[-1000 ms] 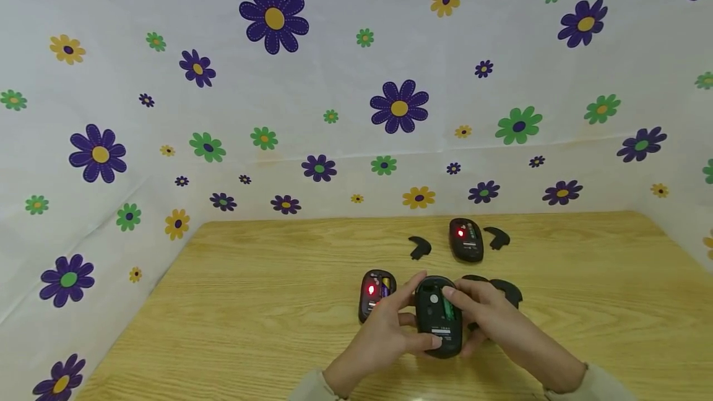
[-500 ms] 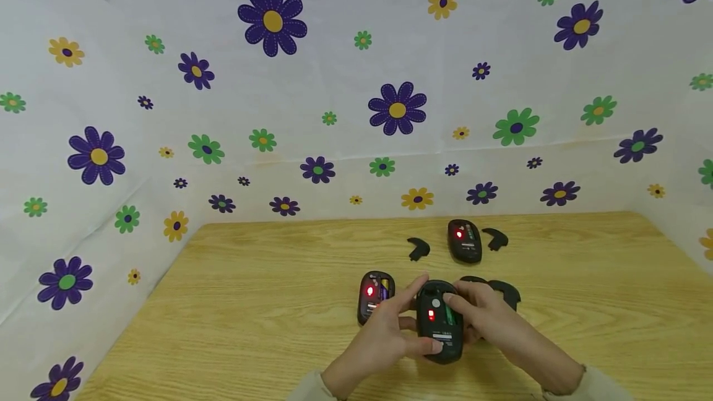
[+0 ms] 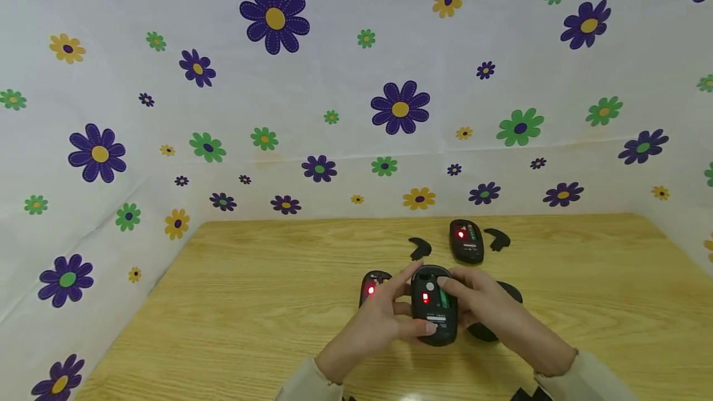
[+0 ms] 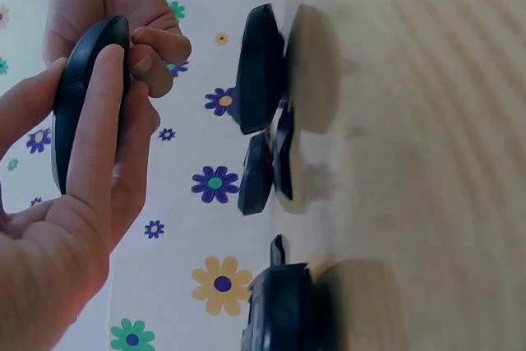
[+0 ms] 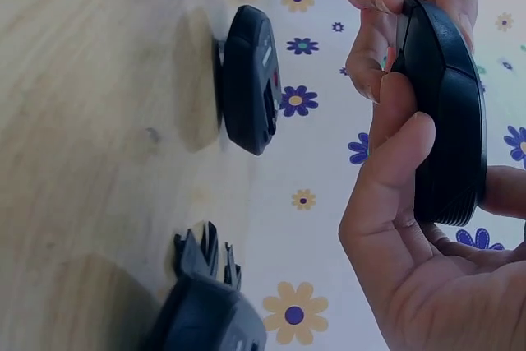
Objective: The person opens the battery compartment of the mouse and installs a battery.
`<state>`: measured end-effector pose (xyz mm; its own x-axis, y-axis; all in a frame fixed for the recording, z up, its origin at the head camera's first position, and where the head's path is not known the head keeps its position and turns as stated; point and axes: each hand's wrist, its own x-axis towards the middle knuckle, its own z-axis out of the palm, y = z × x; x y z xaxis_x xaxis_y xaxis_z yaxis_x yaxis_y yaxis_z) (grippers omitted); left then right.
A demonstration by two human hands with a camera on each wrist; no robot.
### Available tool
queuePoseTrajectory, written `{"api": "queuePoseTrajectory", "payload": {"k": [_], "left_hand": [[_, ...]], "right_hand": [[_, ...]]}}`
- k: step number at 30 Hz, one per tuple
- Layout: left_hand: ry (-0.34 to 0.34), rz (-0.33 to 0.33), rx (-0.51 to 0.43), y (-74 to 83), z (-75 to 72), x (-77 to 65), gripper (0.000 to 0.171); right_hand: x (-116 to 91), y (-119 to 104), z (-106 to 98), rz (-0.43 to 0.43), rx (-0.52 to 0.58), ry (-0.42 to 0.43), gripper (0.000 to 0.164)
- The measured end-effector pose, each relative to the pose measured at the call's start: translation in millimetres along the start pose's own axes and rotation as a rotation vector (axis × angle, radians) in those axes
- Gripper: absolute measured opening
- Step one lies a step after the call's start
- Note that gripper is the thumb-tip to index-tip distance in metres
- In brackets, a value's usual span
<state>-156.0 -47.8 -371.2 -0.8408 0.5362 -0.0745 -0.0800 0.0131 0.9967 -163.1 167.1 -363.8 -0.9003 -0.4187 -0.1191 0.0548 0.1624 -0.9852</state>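
A black computer mouse (image 3: 432, 320) is held bottom side up above the table. Its battery slot shows a green battery (image 3: 445, 300), and a red light glows on its underside. My left hand (image 3: 384, 317) grips its left side, thumb over the lower end of the underside. From the right, my right hand (image 3: 484, 302) holds it with the thumb at the top of the battery slot, hiding part of the battery. In the right wrist view the mouse (image 5: 450, 113) stands on edge between both hands' fingers.
Another upturned mouse (image 3: 466, 243) with a red light lies at the back, with loose curved black covers (image 3: 421, 248) near it. A second lit mouse (image 3: 370, 283) is partly hidden behind my left hand. Dark pieces (image 3: 483, 332) show around my right hand. A flowered cloth hangs behind.
The red light on the held mouse was dark a second ago and is lit now. Both hands have shifted slightly up and left with the mouse.
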Motion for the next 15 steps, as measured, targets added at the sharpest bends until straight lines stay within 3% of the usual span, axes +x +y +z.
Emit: {"api": "queuePoseTrajectory", "payload": {"k": [8,15], "left_hand": [[-0.013,0.063,-0.044,5.1,-13.5,7.8,0.089],[0.093,0.083,-0.009,9.6,-27.5,17.0,0.088]], "right_hand": [[14,-13,0,-0.014,0.023,0.006,0.051],[29,-21,3,-0.025,0.01,0.055,0.054]]}}
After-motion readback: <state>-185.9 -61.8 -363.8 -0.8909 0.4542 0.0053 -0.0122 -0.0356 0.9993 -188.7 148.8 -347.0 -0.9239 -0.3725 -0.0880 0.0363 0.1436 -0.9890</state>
